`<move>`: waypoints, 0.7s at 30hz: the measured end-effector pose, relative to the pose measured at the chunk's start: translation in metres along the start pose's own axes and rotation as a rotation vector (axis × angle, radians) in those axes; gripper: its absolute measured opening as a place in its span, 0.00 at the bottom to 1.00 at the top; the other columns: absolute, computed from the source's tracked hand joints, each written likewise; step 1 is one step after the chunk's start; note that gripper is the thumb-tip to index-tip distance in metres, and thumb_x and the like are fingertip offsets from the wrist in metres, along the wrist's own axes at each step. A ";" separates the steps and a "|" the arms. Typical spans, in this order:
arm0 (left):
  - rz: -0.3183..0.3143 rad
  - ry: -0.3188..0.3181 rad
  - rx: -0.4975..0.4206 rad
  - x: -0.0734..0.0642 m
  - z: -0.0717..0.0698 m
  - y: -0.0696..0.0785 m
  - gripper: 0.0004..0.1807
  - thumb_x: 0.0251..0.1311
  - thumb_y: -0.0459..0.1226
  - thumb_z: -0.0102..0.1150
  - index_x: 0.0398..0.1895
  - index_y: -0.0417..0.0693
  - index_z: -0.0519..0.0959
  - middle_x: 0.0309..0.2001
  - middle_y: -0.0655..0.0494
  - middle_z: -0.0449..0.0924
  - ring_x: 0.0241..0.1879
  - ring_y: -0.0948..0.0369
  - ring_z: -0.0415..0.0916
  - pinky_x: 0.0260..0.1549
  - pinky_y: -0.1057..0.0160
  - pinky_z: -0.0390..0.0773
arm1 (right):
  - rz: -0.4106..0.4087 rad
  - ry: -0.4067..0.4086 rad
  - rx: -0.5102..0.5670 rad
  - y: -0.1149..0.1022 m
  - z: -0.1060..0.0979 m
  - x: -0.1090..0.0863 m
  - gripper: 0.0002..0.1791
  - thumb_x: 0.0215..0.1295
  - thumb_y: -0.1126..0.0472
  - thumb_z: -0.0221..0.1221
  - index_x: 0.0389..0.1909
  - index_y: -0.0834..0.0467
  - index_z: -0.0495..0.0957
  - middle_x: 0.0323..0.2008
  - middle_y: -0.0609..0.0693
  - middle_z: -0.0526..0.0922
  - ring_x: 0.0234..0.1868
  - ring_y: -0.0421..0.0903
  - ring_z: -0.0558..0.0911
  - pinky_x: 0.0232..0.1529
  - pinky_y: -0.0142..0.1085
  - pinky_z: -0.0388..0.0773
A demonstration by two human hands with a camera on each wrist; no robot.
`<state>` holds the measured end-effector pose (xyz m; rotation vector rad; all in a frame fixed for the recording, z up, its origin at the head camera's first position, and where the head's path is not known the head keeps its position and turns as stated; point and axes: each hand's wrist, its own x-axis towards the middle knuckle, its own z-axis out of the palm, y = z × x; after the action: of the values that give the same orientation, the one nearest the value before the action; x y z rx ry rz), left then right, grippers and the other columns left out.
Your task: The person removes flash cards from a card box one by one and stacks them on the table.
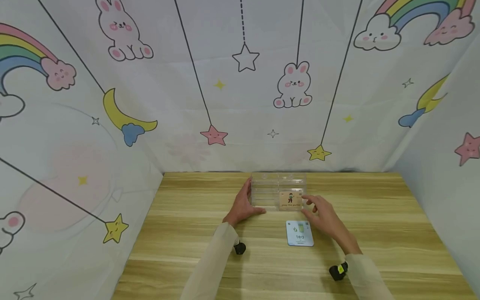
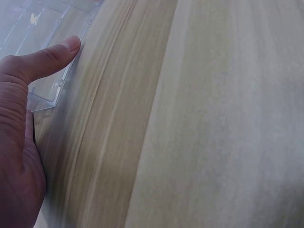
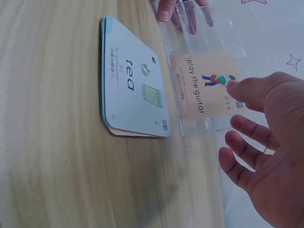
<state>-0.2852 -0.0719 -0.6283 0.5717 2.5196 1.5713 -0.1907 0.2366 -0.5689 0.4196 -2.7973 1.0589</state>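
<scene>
A clear plastic card rack with several tiers stands near the back of the table. My left hand grips its left side, thumb along the front edge and the other fingers by the side. In the rack's lower right part sits an orange "play the guitar" card. My right hand is at this card's right edge; one fingertip touches the card face in the right wrist view, and the other fingers are spread loosely. A stack of pale blue cards, "tea" on top, lies in front of the rack.
The wooden table ends at a white cloth backdrop printed with rabbits, stars and rainbows. More printed cloth hangs at both sides. A small black camera sits at each wrist.
</scene>
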 end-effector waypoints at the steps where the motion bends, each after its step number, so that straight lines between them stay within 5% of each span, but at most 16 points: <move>1: 0.001 0.002 0.000 0.000 0.000 0.000 0.75 0.42 0.38 0.88 0.86 0.56 0.40 0.83 0.52 0.48 0.79 0.56 0.53 0.74 0.62 0.61 | 0.000 0.004 0.002 0.000 0.001 0.002 0.26 0.70 0.64 0.66 0.67 0.64 0.75 0.48 0.61 0.81 0.36 0.48 0.76 0.36 0.40 0.76; 21: -0.003 0.010 -0.008 0.000 0.000 -0.001 0.75 0.41 0.39 0.89 0.86 0.56 0.41 0.82 0.52 0.51 0.78 0.56 0.55 0.74 0.63 0.61 | 0.033 0.013 0.005 -0.001 0.007 0.016 0.27 0.69 0.65 0.67 0.68 0.62 0.75 0.47 0.61 0.81 0.35 0.47 0.74 0.36 0.41 0.74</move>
<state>-0.2859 -0.0719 -0.6297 0.5594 2.5197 1.5861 -0.2062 0.2280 -0.5703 0.3669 -2.8003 1.0710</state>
